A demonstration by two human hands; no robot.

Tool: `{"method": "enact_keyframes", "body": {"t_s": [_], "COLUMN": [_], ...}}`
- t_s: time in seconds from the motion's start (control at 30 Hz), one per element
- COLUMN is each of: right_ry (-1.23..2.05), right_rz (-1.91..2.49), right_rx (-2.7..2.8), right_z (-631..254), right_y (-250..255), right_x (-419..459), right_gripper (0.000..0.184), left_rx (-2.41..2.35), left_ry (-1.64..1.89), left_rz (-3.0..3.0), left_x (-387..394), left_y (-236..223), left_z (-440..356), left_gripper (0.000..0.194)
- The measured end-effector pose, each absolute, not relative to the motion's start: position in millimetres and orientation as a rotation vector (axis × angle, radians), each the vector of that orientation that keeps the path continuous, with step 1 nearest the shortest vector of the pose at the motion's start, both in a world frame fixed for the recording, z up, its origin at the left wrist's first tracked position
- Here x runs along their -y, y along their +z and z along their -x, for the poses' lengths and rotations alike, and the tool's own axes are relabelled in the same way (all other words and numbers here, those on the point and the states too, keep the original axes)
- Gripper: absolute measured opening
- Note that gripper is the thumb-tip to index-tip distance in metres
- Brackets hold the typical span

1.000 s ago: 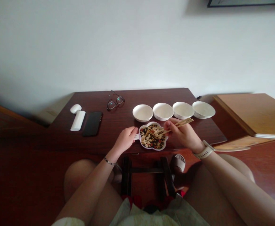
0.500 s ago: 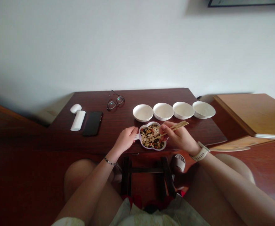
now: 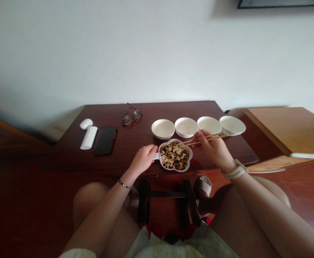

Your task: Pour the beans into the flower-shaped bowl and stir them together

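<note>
A flower-shaped white dish point(image 3: 159, 162) full of mixed beans and nuts sits at the near edge of the dark wooden table point(image 3: 135, 143). My left hand point(image 3: 144, 158) is curled against the dish's left rim, holding it. My right hand point(image 3: 213, 149) grips a pair of wooden chopsticks point(image 3: 208, 138), whose tips hover over the dish's far right edge. Whether a bean is pinched between the tips is too small to tell. Behind the dish stands a row of several white bowls, from the leftmost point(image 3: 162, 128) to the rightmost point(image 3: 232, 125).
Glasses point(image 3: 131, 116) lie at mid table. A black phone point(image 3: 105, 141), a white cylinder point(image 3: 89, 137) and a white rounded object point(image 3: 86, 124) lie at the left. A lighter wooden table point(image 3: 288, 129) adjoins on the right. My knees sit below the table edge.
My right hand has lifted the chopsticks out of the dish and moved back to the right, toward the bowls. My left hand has stayed on the dish.
</note>
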State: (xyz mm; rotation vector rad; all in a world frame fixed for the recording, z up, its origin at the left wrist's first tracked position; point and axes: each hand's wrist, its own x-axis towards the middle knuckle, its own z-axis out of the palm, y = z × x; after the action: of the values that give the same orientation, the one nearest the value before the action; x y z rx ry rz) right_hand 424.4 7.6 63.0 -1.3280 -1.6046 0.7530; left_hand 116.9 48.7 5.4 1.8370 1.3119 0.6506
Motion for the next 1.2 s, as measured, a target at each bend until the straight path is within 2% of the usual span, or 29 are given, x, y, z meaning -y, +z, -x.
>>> {"method": "enact_keyframes", "body": {"t_s": [0.53, 0.63, 0.93, 1.2], "right_ry": [1.325, 1.303, 0.932, 1.27], "right_rz": [1.116, 1.141, 1.235, 1.113], "right_rx": [1.579, 1.613, 1.707, 1.55], "right_z": [-403.8, -403.3, -419.0, -403.5], "right_y": [64.2, 64.0, 71.4, 75.6], "right_x": [4.8, 4.9, -4.2, 9.9], "right_gripper": [0.047, 0.047, 0.047, 0.049], "left_rx": [-1.317, -1.32, -1.314, -1.307], "left_ry": [0.655, 0.65, 0.656, 0.658], "left_rz": [-1.839, -1.834, -1.824, -1.822], "left_x": [-49.6, -48.9, -48.9, -49.8], "left_y": [6.2, 8.0, 6.7, 5.7], "left_z": [-118.0, -118.9, -118.0, -117.8], "left_gripper": [0.045, 0.045, 0.045, 0.044]}}
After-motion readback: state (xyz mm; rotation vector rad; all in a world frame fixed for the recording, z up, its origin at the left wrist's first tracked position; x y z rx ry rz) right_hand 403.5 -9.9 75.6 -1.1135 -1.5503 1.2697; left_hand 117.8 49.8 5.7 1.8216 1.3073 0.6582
